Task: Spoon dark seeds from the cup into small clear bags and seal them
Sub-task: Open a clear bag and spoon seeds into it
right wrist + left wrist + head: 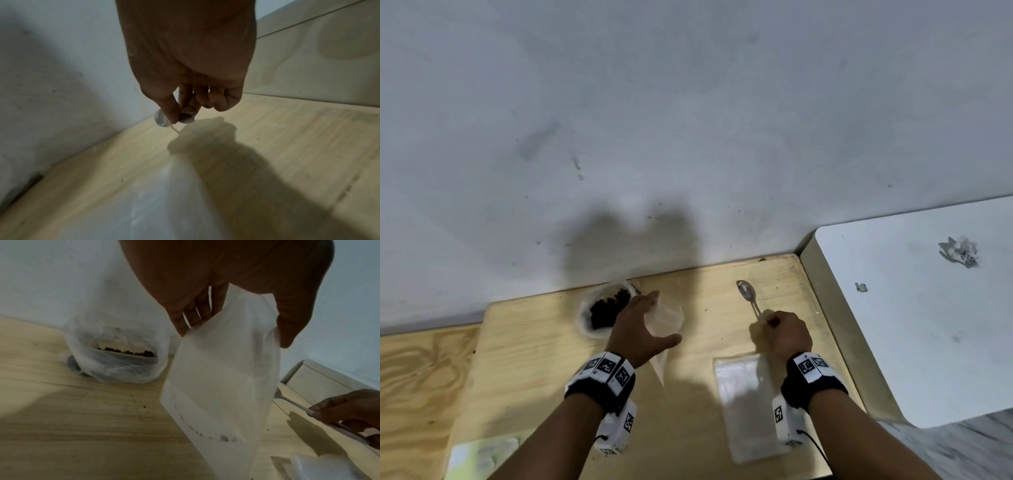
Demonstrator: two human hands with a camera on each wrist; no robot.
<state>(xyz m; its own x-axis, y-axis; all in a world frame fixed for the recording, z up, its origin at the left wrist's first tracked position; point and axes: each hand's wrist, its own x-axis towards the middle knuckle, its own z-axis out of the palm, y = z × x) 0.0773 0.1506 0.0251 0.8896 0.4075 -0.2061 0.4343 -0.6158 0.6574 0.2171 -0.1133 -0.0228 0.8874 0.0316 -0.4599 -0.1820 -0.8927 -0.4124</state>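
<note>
A cup (604, 310) of dark seeds, wrapped in thin plastic, stands at the back of the wooden board (551, 359) by the wall. My left hand (662, 320) holds a small clear bag (659, 363) upright just right of the cup, fingers behind it and thumb in front. The left wrist view shows the bag (222, 386) hanging from that hand (234, 332), with the cup (117, 360) beyond. My right hand (774, 323) pinches the handle of a metal spoon (745, 294) whose bowl points to the wall and looks empty. The right wrist view shows the spoon (160, 120) in the hand (180, 118).
A stack of flat clear bags (750, 404) lies on the board under my right wrist. A white table (911, 325) adjoins the board on the right, with a crumpled scrap (960, 253) on it. The grey wall (688, 137) runs close behind the cup and spoon.
</note>
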